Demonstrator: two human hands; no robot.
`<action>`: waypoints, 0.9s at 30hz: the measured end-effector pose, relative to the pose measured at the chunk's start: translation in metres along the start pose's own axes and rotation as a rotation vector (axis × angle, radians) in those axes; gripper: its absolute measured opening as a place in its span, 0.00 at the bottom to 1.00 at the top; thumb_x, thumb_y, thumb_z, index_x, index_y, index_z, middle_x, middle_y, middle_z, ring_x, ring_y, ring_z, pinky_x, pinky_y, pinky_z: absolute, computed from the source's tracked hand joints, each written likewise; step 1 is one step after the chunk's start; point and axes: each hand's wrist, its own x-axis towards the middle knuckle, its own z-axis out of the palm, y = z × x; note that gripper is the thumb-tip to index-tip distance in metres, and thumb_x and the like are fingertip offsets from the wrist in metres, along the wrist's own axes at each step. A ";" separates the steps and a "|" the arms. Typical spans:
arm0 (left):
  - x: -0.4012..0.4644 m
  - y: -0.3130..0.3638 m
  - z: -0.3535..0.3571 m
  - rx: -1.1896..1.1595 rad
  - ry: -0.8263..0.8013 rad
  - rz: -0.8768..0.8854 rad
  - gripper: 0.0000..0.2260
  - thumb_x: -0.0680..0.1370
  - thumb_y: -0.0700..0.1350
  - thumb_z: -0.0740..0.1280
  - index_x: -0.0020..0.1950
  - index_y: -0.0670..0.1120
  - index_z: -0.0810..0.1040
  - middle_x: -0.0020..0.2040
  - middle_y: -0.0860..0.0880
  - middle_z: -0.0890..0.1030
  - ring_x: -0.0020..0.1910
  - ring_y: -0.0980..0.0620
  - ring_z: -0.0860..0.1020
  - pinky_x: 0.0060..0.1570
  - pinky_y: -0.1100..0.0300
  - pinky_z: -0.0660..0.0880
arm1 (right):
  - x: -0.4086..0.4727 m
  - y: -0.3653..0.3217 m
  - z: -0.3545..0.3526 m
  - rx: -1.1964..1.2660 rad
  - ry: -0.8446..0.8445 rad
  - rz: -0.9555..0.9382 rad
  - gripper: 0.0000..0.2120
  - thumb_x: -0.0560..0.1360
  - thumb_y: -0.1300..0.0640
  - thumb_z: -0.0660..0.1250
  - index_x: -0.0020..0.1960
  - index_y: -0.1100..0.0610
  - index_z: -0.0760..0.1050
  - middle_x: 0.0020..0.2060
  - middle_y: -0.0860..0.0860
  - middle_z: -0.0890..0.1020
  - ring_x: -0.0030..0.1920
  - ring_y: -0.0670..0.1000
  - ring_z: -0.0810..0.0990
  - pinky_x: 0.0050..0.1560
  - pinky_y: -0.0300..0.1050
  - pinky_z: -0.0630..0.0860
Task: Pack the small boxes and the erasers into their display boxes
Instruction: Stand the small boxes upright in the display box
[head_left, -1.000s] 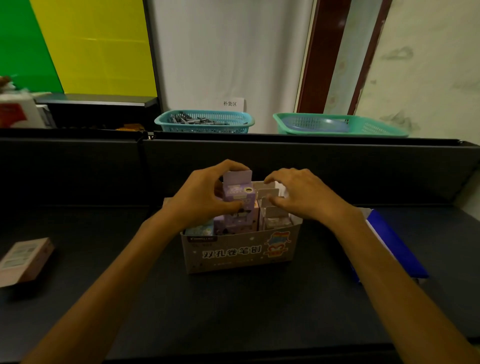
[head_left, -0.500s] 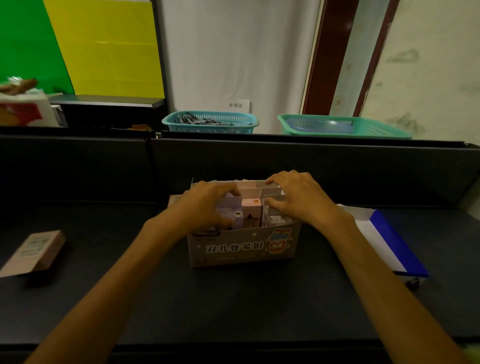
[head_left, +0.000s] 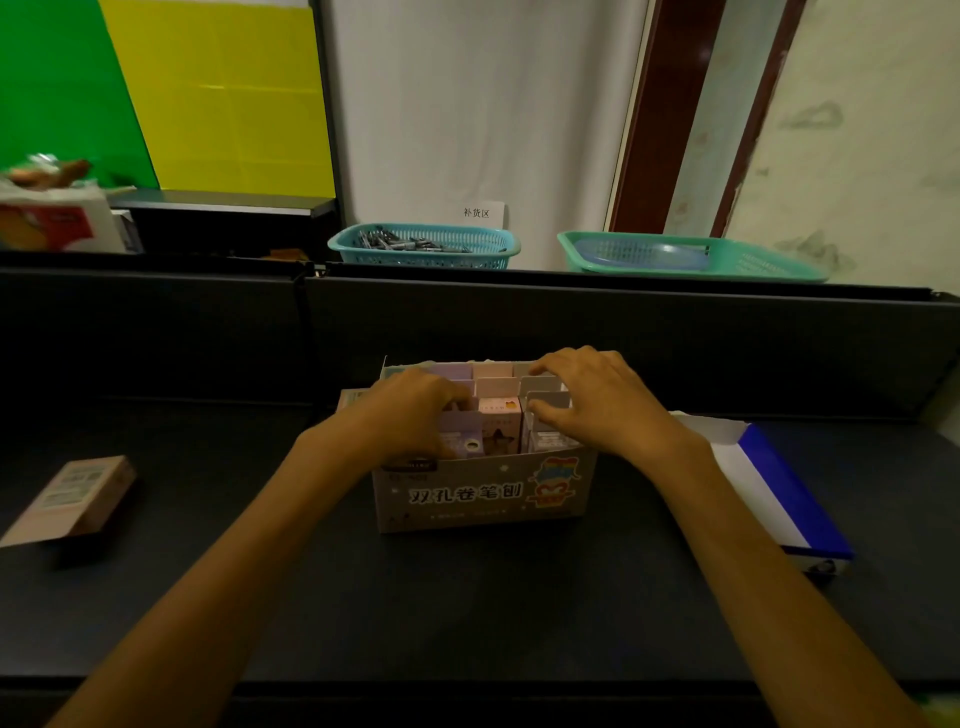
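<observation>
Left arm: bare forearm reaching from the lower left, up and inward, wrist straight.
Left hand (head_left: 415, 410): palm down, knuckles up, fingers curled downward with their tips hidden from view; what they touch cannot be told.
Right arm: bare forearm reaching from the lower right, up and inward.
Right hand (head_left: 597, 400): palm down, fingers (head_left: 545, 370) spread and gently bent, pointing left, thumb lower and nearer the body.
Spacing: both hands level, near each other, not touching.

Dim, soft, wide-angle bowing at edges
</observation>
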 end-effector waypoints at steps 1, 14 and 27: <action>0.000 0.001 0.000 0.007 -0.008 -0.005 0.19 0.72 0.51 0.72 0.61 0.52 0.74 0.57 0.52 0.77 0.51 0.57 0.73 0.52 0.62 0.72 | 0.000 0.000 0.000 0.003 -0.001 -0.003 0.22 0.77 0.44 0.63 0.69 0.48 0.67 0.65 0.48 0.73 0.65 0.49 0.69 0.68 0.49 0.61; -0.001 0.002 0.004 0.077 0.007 -0.077 0.20 0.72 0.54 0.71 0.61 0.53 0.71 0.61 0.51 0.73 0.56 0.53 0.73 0.55 0.54 0.74 | -0.003 0.004 0.002 0.025 -0.009 -0.009 0.23 0.76 0.43 0.63 0.69 0.47 0.66 0.65 0.48 0.73 0.66 0.49 0.68 0.68 0.48 0.60; -0.049 -0.042 -0.034 0.237 0.212 -0.319 0.25 0.75 0.58 0.66 0.70 0.53 0.65 0.65 0.49 0.71 0.63 0.49 0.69 0.58 0.51 0.70 | 0.017 -0.036 0.007 0.003 -0.069 -0.119 0.25 0.76 0.42 0.62 0.71 0.48 0.64 0.66 0.49 0.72 0.65 0.51 0.68 0.65 0.49 0.61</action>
